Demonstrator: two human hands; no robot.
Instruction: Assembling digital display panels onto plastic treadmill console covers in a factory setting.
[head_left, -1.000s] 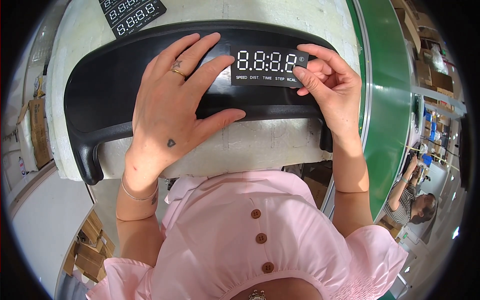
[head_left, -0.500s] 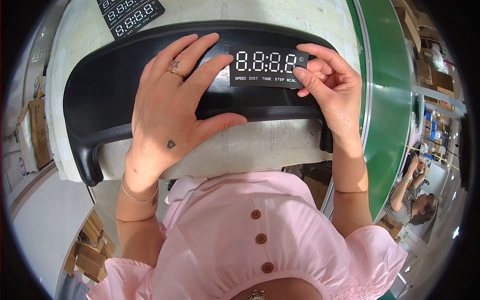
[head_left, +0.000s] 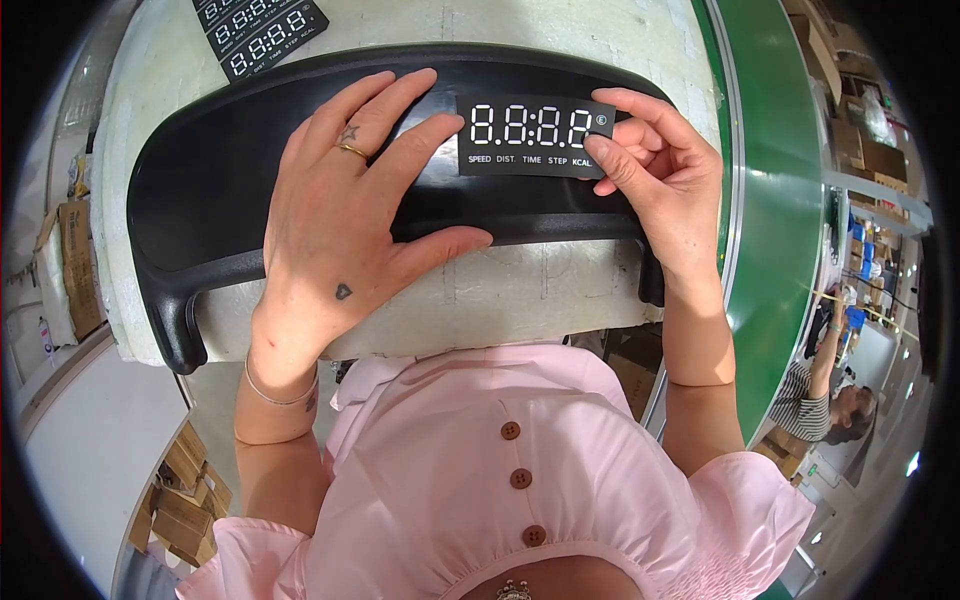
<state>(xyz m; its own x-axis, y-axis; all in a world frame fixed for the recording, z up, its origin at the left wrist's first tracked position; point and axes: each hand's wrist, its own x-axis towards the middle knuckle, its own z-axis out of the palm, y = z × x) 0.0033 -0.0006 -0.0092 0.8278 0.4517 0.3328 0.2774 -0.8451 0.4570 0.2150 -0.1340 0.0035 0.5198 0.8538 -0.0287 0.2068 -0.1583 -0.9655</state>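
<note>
A long, curved black plastic console panel [head_left: 205, 190] lies across the pale work surface in front of me, its two short legs pointing toward me. Over its right half sits a small black display sticker [head_left: 515, 168] printed with white digit segments. My right hand [head_left: 665, 165] pinches the sticker's right end between thumb and fingers. Spread flat on the panel, my left hand [head_left: 345, 200] has its index fingertip at the sticker's left edge and its thumb over the panel's near rim. Whether the sticker's underside touches the panel all along cannot be seen.
More display stickers [head_left: 268, 40] lie at the far left of the pale foam-like block [head_left: 500, 290]. A green surface [head_left: 775, 250] runs along the right. Cardboard boxes [head_left: 180, 510] stand at lower left. Another person [head_left: 815, 400] works far right.
My hands and the sticker are almost where they were, with only a tiny shift in view. At far right, the other person's arms have moved.
</note>
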